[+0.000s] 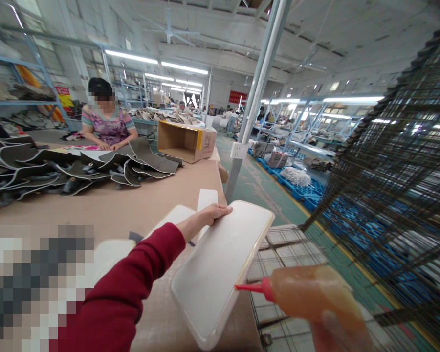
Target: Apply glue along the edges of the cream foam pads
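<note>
Fingers closed on its far left edge, my left hand holds a white rounded panel tilted above the table. At the lower right, my right hand is wrapped round a squeeze bottle of amber liquid. The bottle's red nozzle touches the panel's right edge, where a thin yellowish line runs along the rim. Behind my left arm, more white panels lie on the brown table.
Grey curved pieces are heaped on the table's left. An open cardboard box stands at the far end, near a seated person. A wire rack and a metal post are to the right.
</note>
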Motion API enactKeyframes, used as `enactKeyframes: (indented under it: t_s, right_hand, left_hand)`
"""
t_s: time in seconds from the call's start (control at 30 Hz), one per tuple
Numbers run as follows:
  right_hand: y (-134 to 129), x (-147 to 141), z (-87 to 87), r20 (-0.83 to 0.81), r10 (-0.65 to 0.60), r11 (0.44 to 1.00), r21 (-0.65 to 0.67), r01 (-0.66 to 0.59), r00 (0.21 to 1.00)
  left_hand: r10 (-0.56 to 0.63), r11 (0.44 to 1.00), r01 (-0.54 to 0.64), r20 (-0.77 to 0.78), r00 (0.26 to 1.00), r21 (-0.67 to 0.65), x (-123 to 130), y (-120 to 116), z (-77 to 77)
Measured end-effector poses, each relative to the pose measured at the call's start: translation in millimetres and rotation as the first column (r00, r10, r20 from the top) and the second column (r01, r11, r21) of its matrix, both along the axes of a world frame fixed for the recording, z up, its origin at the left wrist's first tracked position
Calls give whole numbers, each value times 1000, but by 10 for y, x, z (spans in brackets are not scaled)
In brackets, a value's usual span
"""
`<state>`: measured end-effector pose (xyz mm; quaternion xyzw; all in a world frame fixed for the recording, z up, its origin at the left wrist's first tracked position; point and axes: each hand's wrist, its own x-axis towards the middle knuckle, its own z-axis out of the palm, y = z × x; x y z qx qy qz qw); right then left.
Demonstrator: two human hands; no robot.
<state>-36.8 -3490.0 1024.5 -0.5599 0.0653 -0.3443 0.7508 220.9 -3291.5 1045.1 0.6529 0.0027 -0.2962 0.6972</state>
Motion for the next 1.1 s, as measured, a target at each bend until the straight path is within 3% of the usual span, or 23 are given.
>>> enactKeyframes:
  t_s: [0.17, 0.33, 0.67, 1.1]
  right_hand:
    - [116, -6, 127, -87, -9, 983, 181, 24, 996]
    - [230, -26, 248, -113, -25, 976, 210, 48, 993]
    - [-59, 47, -187, -50, 79, 996, 40, -77, 996]
    - [4, -27, -173, -132, 125, 984, 140, -106, 983]
  left_hand:
    - [10, 1000, -10, -11, 1000, 13, 18, 7, 25]
    - [23, 1000, -22, -15, 1000, 22, 45, 12, 35]
    - [40, 998, -40, -2, 999, 49, 84, 82, 54]
    - [38, 989, -47, 68, 997, 142, 160, 158, 41]
